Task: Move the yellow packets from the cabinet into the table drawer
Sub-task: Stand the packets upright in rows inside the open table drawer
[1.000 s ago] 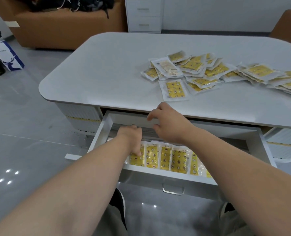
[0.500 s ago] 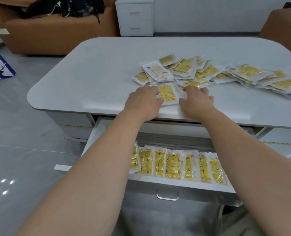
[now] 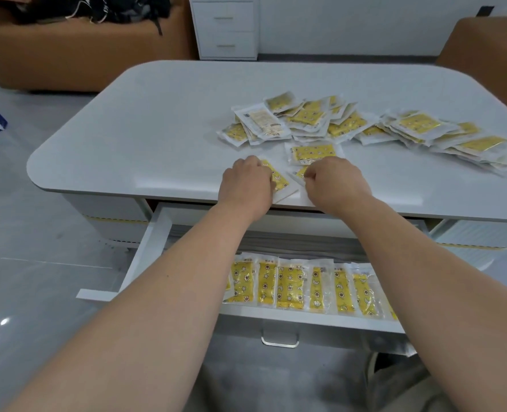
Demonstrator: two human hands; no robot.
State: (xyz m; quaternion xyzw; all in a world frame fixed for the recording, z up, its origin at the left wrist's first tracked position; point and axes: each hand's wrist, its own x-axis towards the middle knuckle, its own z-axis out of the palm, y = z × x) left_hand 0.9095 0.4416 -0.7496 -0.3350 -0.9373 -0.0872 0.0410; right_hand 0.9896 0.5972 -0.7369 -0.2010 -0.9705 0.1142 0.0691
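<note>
Set both hands on the near edge of the table (image 3: 172,129), side by side with a small gap between them. Curled the left hand (image 3: 247,185) over the first packet (image 3: 279,181), fingers bent down onto it. Held that packet against the tabletop, tilted, with one white corner reaching the table edge. Gripped the second packet (image 3: 298,173) with the right hand (image 3: 335,182), fingers curled tight and most of that packet hidden beneath them. Noted a third packet (image 3: 314,151) lying flat just beyond the right-hand knuckles. Noted a loose pile of yellow packets (image 3: 305,117) farther back on the tabletop, overlapping, with a fanned stack (image 3: 454,138) just to its right. Found the table drawer (image 3: 154,245) pulled open below the forearms. Recorded a row of yellow packets (image 3: 290,286) standing side by side along its front wall, above the drawer handle (image 3: 279,340). Located the white cabinet (image 3: 225,28) at the far wall, both of its drawers closed.
</note>
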